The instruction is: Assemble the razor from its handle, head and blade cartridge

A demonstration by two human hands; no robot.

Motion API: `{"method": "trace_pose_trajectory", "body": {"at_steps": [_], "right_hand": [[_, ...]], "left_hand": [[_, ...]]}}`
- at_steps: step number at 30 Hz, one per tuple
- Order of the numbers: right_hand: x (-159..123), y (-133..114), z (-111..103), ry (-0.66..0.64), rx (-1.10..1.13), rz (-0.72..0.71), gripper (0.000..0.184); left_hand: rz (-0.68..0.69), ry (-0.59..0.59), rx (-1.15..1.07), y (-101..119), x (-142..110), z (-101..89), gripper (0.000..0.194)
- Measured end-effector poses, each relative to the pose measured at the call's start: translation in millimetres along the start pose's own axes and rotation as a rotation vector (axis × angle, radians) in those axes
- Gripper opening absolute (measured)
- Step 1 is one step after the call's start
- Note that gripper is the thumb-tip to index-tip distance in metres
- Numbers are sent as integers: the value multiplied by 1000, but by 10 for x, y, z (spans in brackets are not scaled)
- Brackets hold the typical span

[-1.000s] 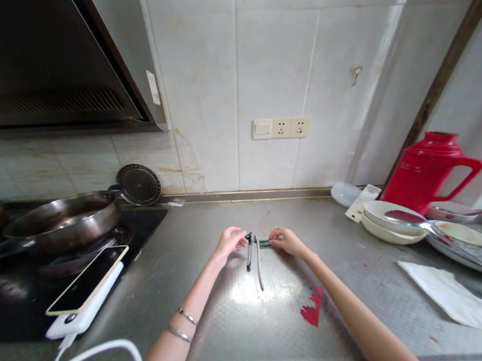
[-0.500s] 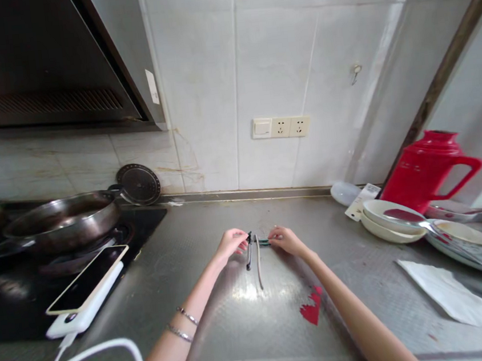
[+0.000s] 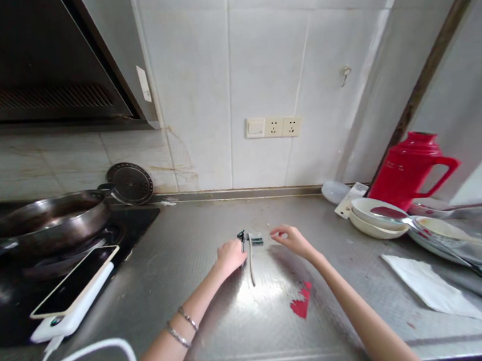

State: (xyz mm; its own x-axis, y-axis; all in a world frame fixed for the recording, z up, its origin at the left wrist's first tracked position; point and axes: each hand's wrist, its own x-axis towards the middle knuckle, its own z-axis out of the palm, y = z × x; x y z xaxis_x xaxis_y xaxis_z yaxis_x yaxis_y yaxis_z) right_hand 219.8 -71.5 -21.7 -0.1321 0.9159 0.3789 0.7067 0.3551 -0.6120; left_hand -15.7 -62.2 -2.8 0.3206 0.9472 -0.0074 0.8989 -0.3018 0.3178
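Observation:
My left hand [image 3: 232,255] is closed at a thin black piece [image 3: 241,236] with a small angular end; the fingers cover most of it. Just right of that hand, a slim pale grey stick or cord [image 3: 252,265] lies nearly straight on the steel. Against its upper end rests a small flat thing with dark green and clear strips [image 3: 256,240], whose kind I cannot make out. My right hand [image 3: 294,242] hovers to the right of these strips, apart from them, fingers curved loosely with nothing visible in them.
Torn red paper [image 3: 301,301] lies on the steel counter [image 3: 186,318]. To the left are a pan [image 3: 52,226] on the hob and a phone [image 3: 77,281] on a white power bank with a cable. At right stand bowls [image 3: 377,225], a red thermos jug [image 3: 407,169] and a white tissue [image 3: 433,286].
My right hand has let go of the green strips and drawn slightly away. My left hand has shifted lower over the black piece. The view has turned slightly right.

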Motion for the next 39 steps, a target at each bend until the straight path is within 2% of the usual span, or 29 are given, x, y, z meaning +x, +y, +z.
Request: {"method": "trace_pose_trajectory", "body": {"at_steps": [4,8,11,15,19,22,28,32,36,39], "right_hand": [[-135,-146,-72,-12,4,18,22],[-228,-263,-90,30,56,56,23],[-222,-297,-15,111,234,132,26],[-127,-352,137,209,559,349,32],[-43,-460,201,183,845,553,31],[-27,-495,188,164,939,563,29],[-75,-373,125,199,833,561,25],[-119,-234,6,204,455,492,28],[-185,-38,-276,248,183,494,24],[-269,135,-510,274,2,520,20]], "left_hand": [[-2,-5,-26,51,8,20,16],[36,-28,-40,26,58,66,18],[55,17,-18,35,105,78,21],[66,121,-36,175,131,33,25],[104,137,-116,425,90,3,25],[123,107,-154,593,43,38,24],[174,91,-167,818,-38,132,26],[152,64,-153,923,-92,102,34],[163,73,-84,864,-95,24,43],[142,68,12,721,-72,-18,32]]}}
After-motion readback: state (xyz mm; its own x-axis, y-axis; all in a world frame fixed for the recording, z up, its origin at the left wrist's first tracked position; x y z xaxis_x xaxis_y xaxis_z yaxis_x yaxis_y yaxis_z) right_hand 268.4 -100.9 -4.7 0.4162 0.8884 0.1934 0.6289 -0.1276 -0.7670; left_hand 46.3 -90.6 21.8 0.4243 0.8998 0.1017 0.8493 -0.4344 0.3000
